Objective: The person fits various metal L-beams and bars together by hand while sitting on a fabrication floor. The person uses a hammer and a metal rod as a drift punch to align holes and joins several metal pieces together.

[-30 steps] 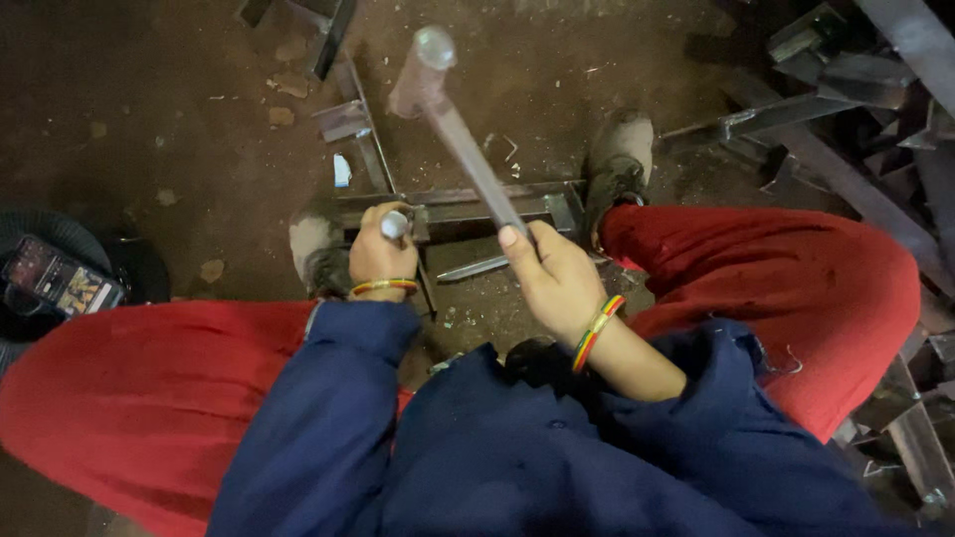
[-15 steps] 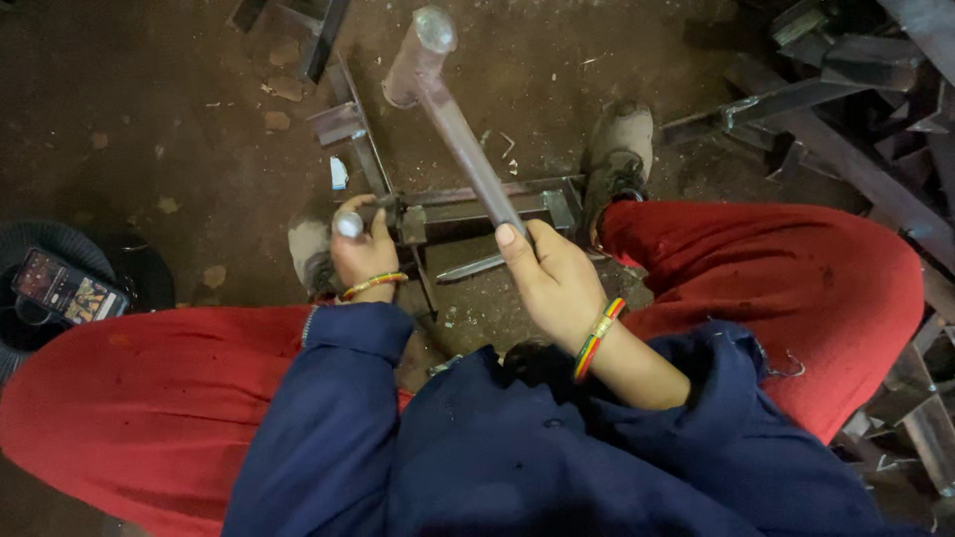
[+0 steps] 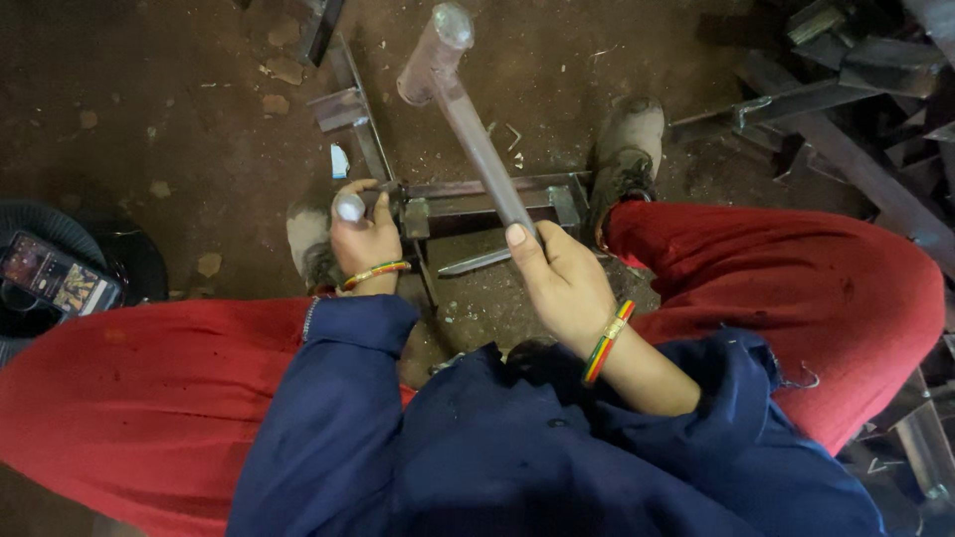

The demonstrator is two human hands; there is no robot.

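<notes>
R hand point(image 3: 562, 283) gripping hammer point(image 3: 468, 119), head now swinging higher toward 12 o'clock vs 1 s ago; L hand point(image 3: 363, 239) closed on punch point(image 3: 348, 207), shifting left on steel frame point(image 3: 477, 199) — strike being set up.

One camera sits on my head and looks steeply down over my chest, close in. My blue sleeves fill the bottom of the frame, my red-trousered knees spread to the left and right edges, and the dirt floor point(image 3: 179, 119) takes the upper part, with my shoes mid-frame.
</notes>
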